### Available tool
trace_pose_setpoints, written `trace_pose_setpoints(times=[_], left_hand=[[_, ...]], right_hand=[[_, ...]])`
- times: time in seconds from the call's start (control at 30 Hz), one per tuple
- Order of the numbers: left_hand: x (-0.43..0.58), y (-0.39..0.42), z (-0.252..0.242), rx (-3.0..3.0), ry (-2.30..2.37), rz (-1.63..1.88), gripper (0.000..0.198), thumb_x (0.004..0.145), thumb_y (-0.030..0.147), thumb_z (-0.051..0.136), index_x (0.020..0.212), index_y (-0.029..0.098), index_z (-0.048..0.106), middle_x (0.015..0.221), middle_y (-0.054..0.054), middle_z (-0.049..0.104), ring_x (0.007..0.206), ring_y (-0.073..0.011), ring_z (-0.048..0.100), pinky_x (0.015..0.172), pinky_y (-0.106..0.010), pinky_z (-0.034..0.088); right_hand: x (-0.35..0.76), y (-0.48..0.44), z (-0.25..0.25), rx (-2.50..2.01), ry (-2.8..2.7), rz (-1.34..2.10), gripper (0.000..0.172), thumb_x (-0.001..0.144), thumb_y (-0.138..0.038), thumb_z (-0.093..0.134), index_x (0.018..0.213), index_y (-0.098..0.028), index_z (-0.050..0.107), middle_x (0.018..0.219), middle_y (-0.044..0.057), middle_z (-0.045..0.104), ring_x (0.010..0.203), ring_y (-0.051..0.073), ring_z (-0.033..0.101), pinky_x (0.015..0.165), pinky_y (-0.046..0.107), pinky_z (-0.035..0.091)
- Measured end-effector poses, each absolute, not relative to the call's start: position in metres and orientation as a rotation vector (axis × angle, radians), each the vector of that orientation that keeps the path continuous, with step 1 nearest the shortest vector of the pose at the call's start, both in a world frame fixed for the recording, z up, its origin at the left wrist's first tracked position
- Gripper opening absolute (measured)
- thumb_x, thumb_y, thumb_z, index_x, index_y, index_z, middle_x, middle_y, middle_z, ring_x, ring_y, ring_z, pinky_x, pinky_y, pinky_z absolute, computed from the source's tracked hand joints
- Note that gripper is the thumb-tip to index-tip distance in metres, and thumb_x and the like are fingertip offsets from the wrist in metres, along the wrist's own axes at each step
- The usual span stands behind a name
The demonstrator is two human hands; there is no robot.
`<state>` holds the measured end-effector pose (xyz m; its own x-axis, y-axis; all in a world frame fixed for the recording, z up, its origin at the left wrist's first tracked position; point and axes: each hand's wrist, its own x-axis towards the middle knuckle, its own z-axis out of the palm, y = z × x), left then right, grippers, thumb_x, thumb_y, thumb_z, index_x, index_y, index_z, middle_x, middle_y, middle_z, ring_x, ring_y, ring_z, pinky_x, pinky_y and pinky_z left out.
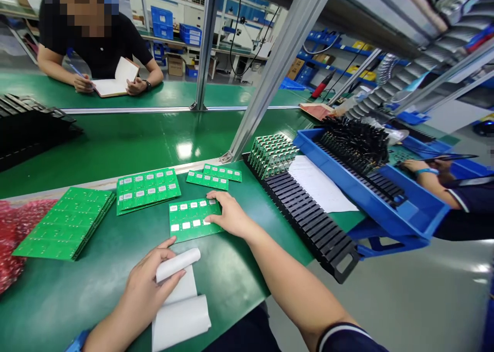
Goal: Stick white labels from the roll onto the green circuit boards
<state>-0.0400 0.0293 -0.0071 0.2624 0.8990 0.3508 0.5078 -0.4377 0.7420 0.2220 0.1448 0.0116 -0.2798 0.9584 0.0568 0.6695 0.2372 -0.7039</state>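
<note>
My left hand (pixel 148 275) is closed on a curled strip of white label paper (pixel 181 321), which is rolled at its upper end and folded over near the table's front edge. My left index finger reaches the lower left corner of a green circuit board panel (pixel 193 232). At that panel's right end is my right hand (pixel 232 215), thumb on the lower row of white labels and fingers at the far edge. Behind lie a stack of labelled panels (pixel 148 190) and two narrow labelled boards (pixel 208 179). Further left is a stack of green panels without labels (pixel 65 223).
Red bubble wrap (pixel 34 218) lies at left. To the right are a black slotted rack (pixel 301 215), stacked small boards (pixel 272 154), a paper sheet (pixel 320 185) and a blue bin (pixel 412 213) of black parts. A metal post (pixel 266 84) rises behind. Two people sit nearby.
</note>
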Motion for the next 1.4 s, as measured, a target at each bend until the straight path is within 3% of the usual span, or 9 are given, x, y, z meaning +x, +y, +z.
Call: trace_pose_setpoints(times=[0.17,0.27,0.37,0.47,0.53,0.7,0.87,1.27,1.4], left_hand=[[-0.042,0.028,0.004,1.769,1.376,1.060,0.017,0.083,0.033,0.073,0.093,0.023,0.063,0.104,-0.010,0.079,0.109,-0.0311,0.075,0.077,-0.034,0.060],[-0.044,0.025,0.015,1.496,1.419,1.084,0.025,0.079,0.034,0.077,0.094,0.020,0.063,0.086,-0.004,0.075,0.074,-0.0200,0.072,0.063,-0.027,0.055],[-0.046,0.023,0.021,1.373,1.395,1.099,0.032,0.076,0.037,0.080,0.094,0.019,0.061,0.076,0.001,0.067,0.060,-0.0132,0.061,0.054,-0.022,0.048],[-0.047,0.024,0.024,1.373,1.348,1.094,0.035,0.077,0.045,0.077,0.092,0.018,0.060,0.076,0.001,0.066,0.057,-0.0122,0.059,0.052,-0.022,0.048],[-0.047,0.025,0.026,1.375,1.306,1.081,0.036,0.075,0.046,0.079,0.089,0.018,0.062,0.073,0.001,0.066,0.057,-0.0128,0.060,0.051,-0.022,0.049],[-0.048,0.022,0.028,1.652,1.300,1.163,0.037,0.070,0.027,0.085,0.103,0.020,0.072,0.100,-0.006,0.078,0.084,-0.0216,0.074,0.074,-0.031,0.060],[-0.047,0.017,0.023,1.871,1.270,1.219,0.012,0.082,0.027,0.077,0.093,0.022,0.078,0.091,-0.005,0.080,0.083,-0.0221,0.076,0.073,-0.031,0.060],[-0.043,0.018,0.024,2.017,1.227,1.250,0.011,0.091,0.027,0.071,0.097,0.022,0.079,0.091,-0.007,0.078,0.082,-0.0213,0.075,0.074,-0.031,0.061],[-0.044,0.018,0.023,2.027,1.222,1.216,0.009,0.090,0.024,0.071,0.097,0.022,0.078,0.091,-0.006,0.078,0.082,-0.0204,0.075,0.073,-0.029,0.060]], right_hand=[[0.216,0.145,0.014,-1.392,-1.982,0.705,0.033,0.076,-0.015,0.083,0.106,-0.020,0.070,0.129,0.013,0.069,0.126,0.031,0.061,0.108,0.053,0.046],[0.204,0.120,0.028,-1.274,-1.935,0.622,0.020,0.089,-0.021,0.072,0.110,-0.020,0.071,0.139,0.016,0.063,0.135,0.033,0.054,0.111,0.059,0.042],[0.188,0.081,0.044,-1.029,-2.001,0.621,0.024,0.097,-0.026,0.064,0.120,-0.022,0.069,0.138,0.014,0.066,0.134,0.030,0.057,0.113,0.054,0.043],[0.174,0.053,0.054,-0.858,-2.089,0.730,0.030,0.096,-0.024,0.064,0.127,-0.022,0.067,0.128,0.012,0.071,0.124,0.027,0.064,0.108,0.046,0.050],[0.169,0.047,0.057,-0.872,-2.082,0.792,0.024,0.095,-0.020,0.064,0.118,-0.020,0.071,0.115,0.011,0.075,0.109,0.025,0.069,0.097,0.040,0.056],[0.170,0.051,0.058,-0.997,-1.980,1.046,0.015,0.090,-0.013,0.069,0.101,-0.019,0.076,0.090,0.003,0.077,0.076,0.017,0.070,0.073,0.028,0.057],[0.169,0.050,0.049,-0.920,-1.972,0.950,0.015,0.090,-0.012,0.069,0.099,-0.020,0.079,0.101,0.005,0.079,0.092,0.019,0.075,0.085,0.031,0.060],[0.167,0.048,0.032,-0.961,-2.088,0.678,0.013,0.094,-0.017,0.068,0.104,-0.019,0.076,0.107,0.009,0.078,0.102,0.023,0.074,0.094,0.035,0.060],[0.166,0.052,0.025,-0.940,-2.116,0.652,0.010,0.092,-0.015,0.070,0.097,-0.020,0.077,0.100,0.007,0.079,0.096,0.022,0.075,0.092,0.035,0.060]])
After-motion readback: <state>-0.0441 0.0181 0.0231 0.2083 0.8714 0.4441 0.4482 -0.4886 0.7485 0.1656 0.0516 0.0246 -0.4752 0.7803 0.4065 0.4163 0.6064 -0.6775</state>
